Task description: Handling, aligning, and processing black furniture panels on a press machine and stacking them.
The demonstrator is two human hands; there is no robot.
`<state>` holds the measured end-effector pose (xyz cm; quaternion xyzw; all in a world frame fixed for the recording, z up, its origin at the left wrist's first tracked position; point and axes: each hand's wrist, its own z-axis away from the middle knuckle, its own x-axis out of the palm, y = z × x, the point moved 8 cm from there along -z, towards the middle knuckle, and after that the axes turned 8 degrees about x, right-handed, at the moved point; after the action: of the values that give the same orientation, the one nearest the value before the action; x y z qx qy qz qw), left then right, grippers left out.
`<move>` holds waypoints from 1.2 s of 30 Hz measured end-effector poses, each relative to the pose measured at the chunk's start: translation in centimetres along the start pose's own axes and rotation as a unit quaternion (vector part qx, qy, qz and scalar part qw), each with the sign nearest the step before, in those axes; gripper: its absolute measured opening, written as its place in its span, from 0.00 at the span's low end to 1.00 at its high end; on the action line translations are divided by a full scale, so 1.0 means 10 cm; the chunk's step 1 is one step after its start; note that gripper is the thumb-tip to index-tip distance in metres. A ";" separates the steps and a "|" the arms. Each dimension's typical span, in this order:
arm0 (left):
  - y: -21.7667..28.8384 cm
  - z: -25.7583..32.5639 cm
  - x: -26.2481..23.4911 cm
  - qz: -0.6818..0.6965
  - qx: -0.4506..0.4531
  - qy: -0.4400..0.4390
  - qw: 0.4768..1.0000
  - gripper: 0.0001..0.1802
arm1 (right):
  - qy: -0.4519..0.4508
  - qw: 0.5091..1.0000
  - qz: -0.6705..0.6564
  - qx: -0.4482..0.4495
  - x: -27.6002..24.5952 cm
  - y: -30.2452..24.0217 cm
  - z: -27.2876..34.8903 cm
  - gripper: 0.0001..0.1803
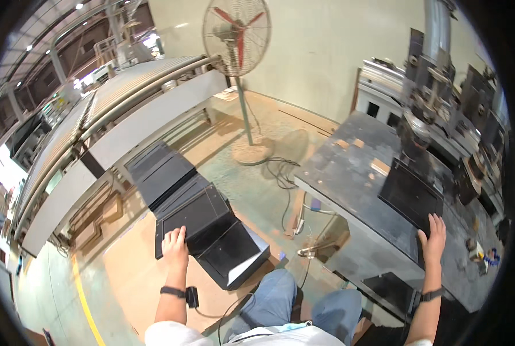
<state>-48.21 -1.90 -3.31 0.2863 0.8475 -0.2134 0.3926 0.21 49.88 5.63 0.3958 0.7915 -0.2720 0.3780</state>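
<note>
My left hand (175,247) is at the near edge of a black rectangular panel (197,209), its fingers over the top and its thumb out of sight. That panel lies tilted across a stack of similar black panels (162,173) on my left. A further black piece (228,254) with a whitish side sits lower, just right of my left hand. On the dark machine table to the right, my right hand (434,239) rests against the near corner of another black panel (410,193), its fingers stretched out and its thumb apart.
The grey machine table (344,155) carries small wood scraps (379,167) and drilling heads (419,124). A pedestal fan (237,37) stands ahead, with cables (280,173) on the floor. A roller conveyor (136,86) runs at the left. Below the table edge is another dark panel (391,290).
</note>
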 end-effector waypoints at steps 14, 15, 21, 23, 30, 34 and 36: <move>-0.49 0.00 1.31 0.053 -0.057 -0.163 0.984 0.38 | -0.014 0.993 0.043 0.105 -1.58 0.72 1.04 0.19; -0.52 -0.05 1.33 0.060 -0.062 -0.163 0.983 0.38 | -0.004 0.990 0.069 0.121 -1.74 0.89 1.15 0.19; -0.27 -0.28 1.33 0.136 -0.009 -0.080 0.987 0.40 | 0.117 0.900 0.360 0.214 -3.65 1.02 2.24 0.24; 0.03 -0.47 1.39 0.193 0.031 -0.084 0.977 0.41 | 0.053 0.846 0.404 0.345 -3.93 0.76 2.53 0.26; 3.46 -1.18 -0.64 0.461 0.410 0.169 0.769 0.20 | 0.024 0.808 0.364 0.463 -3.45 0.94 2.83 0.37; 5.20 -1.45 -0.75 0.464 0.540 0.118 0.692 0.26 | 0.034 0.812 0.378 0.444 -3.48 0.85 3.13 0.31; 5.70 -1.57 -0.35 0.312 0.522 0.028 0.794 0.34 | 0.027 0.823 0.382 0.419 -3.39 0.78 3.11 0.26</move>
<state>-17.68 48.73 1.04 0.7022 0.4829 -0.4812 0.2053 32.25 17.13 14.61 0.7941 0.3961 -0.4005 0.2282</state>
